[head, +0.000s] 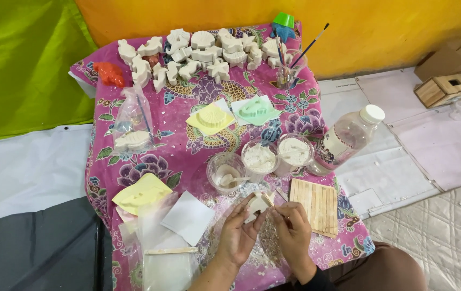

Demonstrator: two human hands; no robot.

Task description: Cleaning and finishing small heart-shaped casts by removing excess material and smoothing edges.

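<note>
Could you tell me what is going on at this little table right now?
A person's left hand holds a small white plaster figure, while the right hand works a thin wooden stick against it. Cups of white powder stand just beyond, on a pink floral cloth.

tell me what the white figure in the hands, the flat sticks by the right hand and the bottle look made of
White figure: likely plaster, matte and chalky, with white crumbs on the cloth around it.
Flat sticks: pale bare wood, with a faint grain.
Bottle: clear, glossy plastic with a white cap, though glass can't be ruled out.
</note>
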